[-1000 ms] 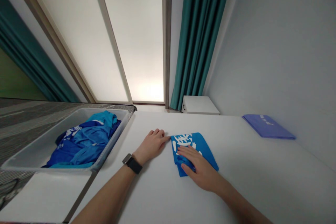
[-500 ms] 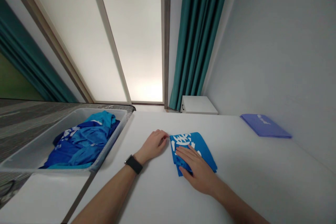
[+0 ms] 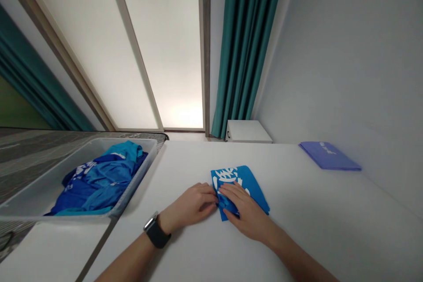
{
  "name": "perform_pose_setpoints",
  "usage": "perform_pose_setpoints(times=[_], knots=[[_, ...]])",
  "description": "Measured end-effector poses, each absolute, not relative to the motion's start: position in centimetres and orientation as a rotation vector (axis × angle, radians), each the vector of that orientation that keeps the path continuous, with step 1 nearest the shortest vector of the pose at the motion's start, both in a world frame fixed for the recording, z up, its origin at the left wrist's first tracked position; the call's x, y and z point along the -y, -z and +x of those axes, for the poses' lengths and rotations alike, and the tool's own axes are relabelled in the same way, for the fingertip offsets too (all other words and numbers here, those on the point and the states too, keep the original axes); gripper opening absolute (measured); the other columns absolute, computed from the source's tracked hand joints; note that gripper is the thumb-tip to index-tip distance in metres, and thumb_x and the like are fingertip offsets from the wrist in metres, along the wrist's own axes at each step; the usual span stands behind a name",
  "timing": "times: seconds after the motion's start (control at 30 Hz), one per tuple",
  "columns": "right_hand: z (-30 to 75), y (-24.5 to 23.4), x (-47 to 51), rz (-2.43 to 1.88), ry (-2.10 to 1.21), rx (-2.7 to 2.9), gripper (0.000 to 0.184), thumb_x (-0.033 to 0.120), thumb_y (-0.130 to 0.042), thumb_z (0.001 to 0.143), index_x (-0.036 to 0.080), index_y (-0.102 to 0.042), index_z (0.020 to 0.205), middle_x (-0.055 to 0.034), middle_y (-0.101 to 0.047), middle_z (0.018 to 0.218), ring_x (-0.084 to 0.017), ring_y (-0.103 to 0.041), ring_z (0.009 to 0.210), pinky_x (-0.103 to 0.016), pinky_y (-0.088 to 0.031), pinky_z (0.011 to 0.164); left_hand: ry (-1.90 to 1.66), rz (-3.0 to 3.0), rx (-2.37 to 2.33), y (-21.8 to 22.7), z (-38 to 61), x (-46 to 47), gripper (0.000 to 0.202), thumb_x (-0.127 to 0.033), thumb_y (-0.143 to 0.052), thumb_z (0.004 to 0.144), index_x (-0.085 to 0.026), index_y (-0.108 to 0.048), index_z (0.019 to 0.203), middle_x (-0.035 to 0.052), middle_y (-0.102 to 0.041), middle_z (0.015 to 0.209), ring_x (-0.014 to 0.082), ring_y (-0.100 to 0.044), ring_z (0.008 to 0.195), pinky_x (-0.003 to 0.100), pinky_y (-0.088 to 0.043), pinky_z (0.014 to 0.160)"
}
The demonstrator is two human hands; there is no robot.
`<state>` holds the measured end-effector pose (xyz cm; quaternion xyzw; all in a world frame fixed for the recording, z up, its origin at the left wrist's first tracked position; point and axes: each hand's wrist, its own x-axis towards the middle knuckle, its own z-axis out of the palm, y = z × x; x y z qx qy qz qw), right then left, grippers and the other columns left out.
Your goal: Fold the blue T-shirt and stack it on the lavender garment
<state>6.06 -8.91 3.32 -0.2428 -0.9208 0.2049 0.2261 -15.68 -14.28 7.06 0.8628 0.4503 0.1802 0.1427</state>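
Observation:
A small folded blue cloth with white print [image 3: 251,181] lies on the white table, its near left part rumpled. My right hand [image 3: 249,216] rests on top of it, palm down, fingers stretched out flat and a little apart. At the cloth's left edge is my left hand [image 3: 194,202], with a dark watch [image 3: 157,231] on its wrist. Its fingers are bent together and the tips pinch the edge of the cloth; the exact grip is partly hidden.
To the left, a translucent plastic bin [image 3: 23,200] holds a heap of crumpled blue fabric items [image 3: 102,180]. A folded purple-blue cloth [image 3: 330,157] lies at the table's right, near the wall. Beyond the far edge stands a small white cabinet [image 3: 248,131].
My left hand has come nearer along the table, down to the cloth's left edge, and its fingers now touch it. My right hand stays on the cloth. The view has shifted slightly.

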Motion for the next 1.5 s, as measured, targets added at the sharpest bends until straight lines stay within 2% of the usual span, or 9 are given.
perform_pose_setpoints(times=[0.1,0.3,0.53,0.6,0.7,0.8,0.93,1.13,1.5], knots=[[6.0,-3.2,8.9,-0.679,-0.521,2.569,0.052,0.013,-0.057,0.083,0.018,-0.052,0.134,-0.0122,-0.054,0.139,-0.026,-0.046,0.132,-0.05,-0.029,0.117,-0.517,2.481,-1.346,-6.7,-15.7,15.2,0.022,-0.019,-0.046,0.096,-0.022,-0.068,0.099,0.0046,-0.068,0.095,0.018,-0.06,0.092,0.031,-0.044,0.087],[6.0,-3.0,8.7,-0.704,-0.509,2.564,0.042,0.015,-0.051,0.09,0.018,-0.054,0.132,-0.0114,-0.056,0.137,-0.024,-0.049,0.13,-0.049,-0.032,0.116,-0.602,2.429,-1.403,-6.0,-15.7,15.5,0.022,-0.016,-0.047,0.096,-0.023,-0.067,0.102,0.0032,-0.071,0.098,0.0177,-0.061,0.094,0.031,-0.044,0.086],[6.0,-3.1,9.1,-0.602,-0.321,2.73,0.061,0.01,-0.057,0.082,0.016,-0.045,0.142,-0.0123,-0.048,0.146,-0.026,-0.038,0.139,-0.053,-0.023,0.119,-0.622,2.388,-1.377,-6.0,-15.5,15.3,0.025,-0.015,-0.043,0.096,-0.022,-0.067,0.099,0.0042,-0.07,0.096,0.0181,-0.061,0.093,0.032,-0.046,0.088],[5.9,-3.2,9.2,-0.574,-0.271,2.763,0.063,0.011,-0.057,0.083,0.015,-0.043,0.144,-0.0122,-0.045,0.148,-0.026,-0.035,0.14,-0.054,-0.02,0.12,-0.714,2.337,-1.444,-5.6,-15.8,15.2,0.024,-0.016,-0.045,0.094,-0.021,-0.064,0.108,0.0062,-0.069,0.101,0.0196,-0.061,0.098,0.034,-0.047,0.091],[5.9,-3.2,9.4,-0.582,-0.237,2.787,0.062,0.013,-0.056,0.085,0.015,-0.042,0.145,-0.0116,-0.042,0.151,-0.027,-0.033,0.142,-0.054,-0.019,0.12,-0.908,2.232,-1.592,-4.3,-16.3,14.8,0.043,-0.017,-0.046,0.093,-0.019,-0.045,0.135,0.0119,-0.061,0.125,0.0225,-0.056,0.116,0.04,-0.045,0.101],[6.0,-3.2,9.4,-0.59,-0.232,2.793,0.063,0.014,-0.055,0.085,0.016,-0.039,0.146,-0.0105,-0.04,0.152,-0.027,-0.031,0.142,-0.054,-0.019,0.12,-0.909,2.25,-1.633,-3.2,-16.6,14.0,0.054,-0.018,-0.047,0.093,-0.02,-0.033,0.145,0.0131,-0.052,0.14,0.0238,-0.049,0.127,0.044,-0.041,0.107],[6.0,-3.0,9.5,-0.591,-0.229,2.761,0.067,0.012,-0.053,0.085,0.016,-0.034,0.149,-0.0097,-0.04,0.153,-0.026,-0.032,0.142,-0.053,-0.019,0.12,-0.873,2.249,-1.695,-2.8,-17.1,11.9,0.049,-0.017,-0.049,0.091,-0.018,-0.043,0.14,0.0123,-0.06,0.127,0.024,-0.056,0.116,0.044,-0.045,0.101],[5.8,-2.9,9.3,-0.585,-0.208,2.741,0.068,0.007,-0.056,0.082,0.019,-0.039,0.146,-0.0102,-0.045,0.149,-0.026,-0.036,0.14,-0.051,-0.022,0.12,-0.829,2.186,-1.678,-3.4,-18.1,8.0,0.027,-0.017,-0.049,0.092,-0.019,-0.066,0.113,0.006,-0.067,0.097,0.0182,-0.062,0.09,0.032,-0.05,0.087],[5.6,-1.6,9.1,-0.53,-0.068,2.741,0.059,-0.001,-0.045,0.086,0.021,-0.047,0.141,-0.0092,-0.048,0.147,-0.023,-0.037,0.14,-0.049,-0.028,0.117,-0.82,2.177,-1.585,-3.3,-17.7,6.7,0.033,-0.013,-0.047,0.088,-0.02,-0.072,0.108,0.0055,-0.071,0.1,0.0173,-0.065,0.093,0.03,-0.05,0.088]])
